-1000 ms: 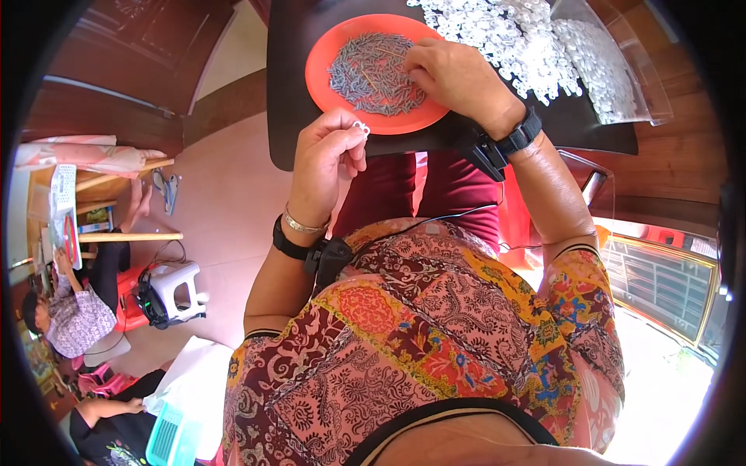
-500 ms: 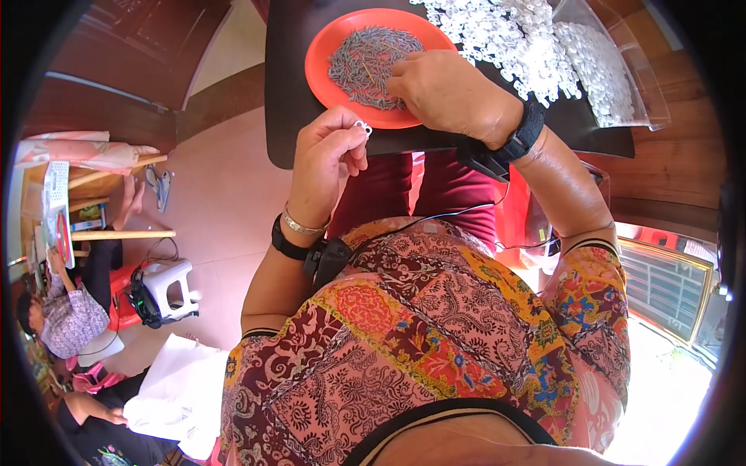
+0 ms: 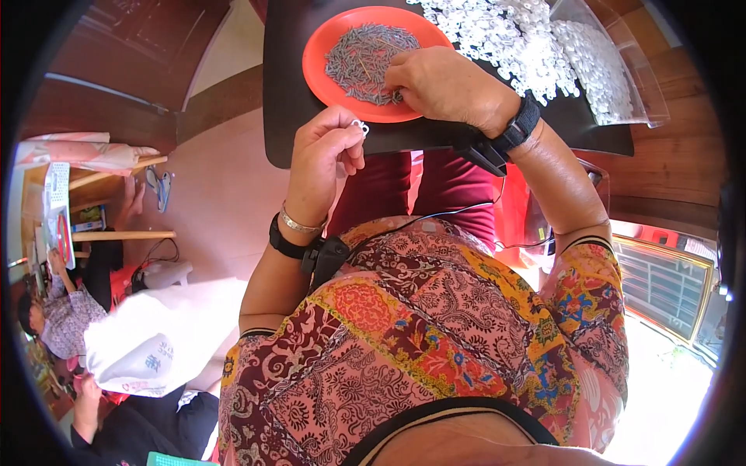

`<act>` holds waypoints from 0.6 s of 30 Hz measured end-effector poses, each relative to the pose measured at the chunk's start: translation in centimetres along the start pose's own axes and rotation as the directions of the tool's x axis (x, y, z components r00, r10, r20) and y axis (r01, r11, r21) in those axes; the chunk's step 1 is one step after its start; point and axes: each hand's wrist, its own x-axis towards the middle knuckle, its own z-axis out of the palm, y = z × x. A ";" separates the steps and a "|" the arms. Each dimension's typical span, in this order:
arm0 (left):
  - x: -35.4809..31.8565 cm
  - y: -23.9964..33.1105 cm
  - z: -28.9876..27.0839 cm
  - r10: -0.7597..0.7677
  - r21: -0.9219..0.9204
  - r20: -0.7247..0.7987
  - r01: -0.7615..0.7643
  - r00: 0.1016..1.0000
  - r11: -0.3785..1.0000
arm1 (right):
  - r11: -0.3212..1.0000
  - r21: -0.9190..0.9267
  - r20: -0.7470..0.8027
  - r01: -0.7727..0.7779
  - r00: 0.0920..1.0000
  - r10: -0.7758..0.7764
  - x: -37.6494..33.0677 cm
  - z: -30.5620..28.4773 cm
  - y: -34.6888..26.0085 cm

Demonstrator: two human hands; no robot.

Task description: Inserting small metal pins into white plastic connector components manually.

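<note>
My left hand (image 3: 320, 159) pinches a small white plastic clip (image 3: 361, 127) between thumb and fingers, near the table's front edge. It looks like a cable clip with a round opening. Over the right part of a round red plate (image 3: 313, 70), my right hand (image 3: 462, 87) reaches down with its fingers drawn together among small grey pointed pieces (image 3: 353, 56), like screws or nails. Its fingertips are partly hidden, and what they grip cannot be made out. A thin yellowish stick (image 3: 364, 65) lies on the grey pieces.
Loose white clips (image 3: 497, 35) are heaped on the dark table (image 3: 286, 101), right of the plate. A clear plastic container (image 3: 649, 116) with more clips stands beside them. At left, one person holds a large white bag (image 3: 167, 334); another sits farther back near a wooden-legged table (image 3: 128, 234).
My right hand has shifted slightly left and its fingers have drawn in among the grey pieces. My left hand keeps the clip. At left, the white bag has swung up and hides most of a stool.
</note>
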 end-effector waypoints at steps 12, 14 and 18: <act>-0.1 -0.2 0.0 -0.008 -0.017 -0.014 0.008 1.000 1.000 | 0.992 0.005 0.003 0.127 0.992 -0.127 0.3 -0.1 0.3; -0.1 -0.2 -0.1 -0.002 -0.007 -0.012 0.001 1.000 1.000 | 0.996 0.007 0.009 0.094 0.996 -0.094 0.4 0.1 0.4; -0.2 0.0 -0.2 -0.025 0.015 0.002 0.025 1.000 1.000 | 0.997 0.068 -0.028 0.040 0.999 -0.038 0.2 0.4 0.7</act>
